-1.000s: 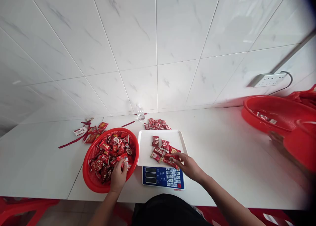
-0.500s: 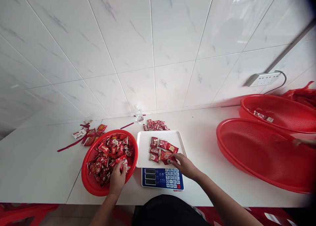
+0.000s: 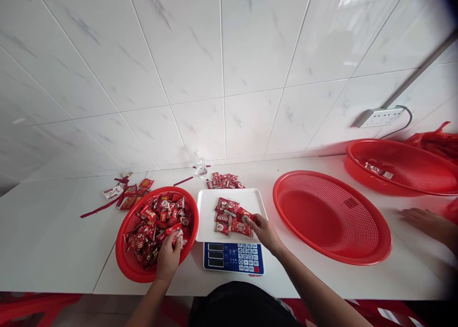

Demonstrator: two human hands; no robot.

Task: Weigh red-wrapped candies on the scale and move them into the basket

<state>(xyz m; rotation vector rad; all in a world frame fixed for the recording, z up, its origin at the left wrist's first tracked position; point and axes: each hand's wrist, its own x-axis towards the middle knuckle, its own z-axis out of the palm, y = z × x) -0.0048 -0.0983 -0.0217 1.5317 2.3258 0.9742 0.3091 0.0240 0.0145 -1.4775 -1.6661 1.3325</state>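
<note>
My left hand [image 3: 169, 256] is inside a red plastic basket [image 3: 122, 258] filled with red-wrapped snack packets [image 3: 146, 231]. Its fingers are closed on a red-and-white snack packet [image 3: 174, 230] at the right side of the pile. Over the white tray [image 3: 206, 198] of a digital scale [image 3: 234, 258], my right hand [image 3: 265, 231] pinches a dark red snack packet [image 3: 247, 218]. Under and beside it, several red packets [image 3: 223, 218] lie grouped on the tray. The scale's blue keypad faces me, and its displays look dark.
Behind the tray lies a pile of red packets [image 3: 225, 180], with a clear bottle [image 3: 201, 165] near the wall. Loose packets and ribbons [image 3: 130, 193] lie at left. A red basket [image 3: 332, 217] and another basket [image 3: 400, 184] stand at right, near another person's hand [image 3: 418, 219].
My right hand has lifted slightly, with the dark red packet raised over the others. The nearer right basket has slid left toward the scale. My left hand has barely moved.
</note>
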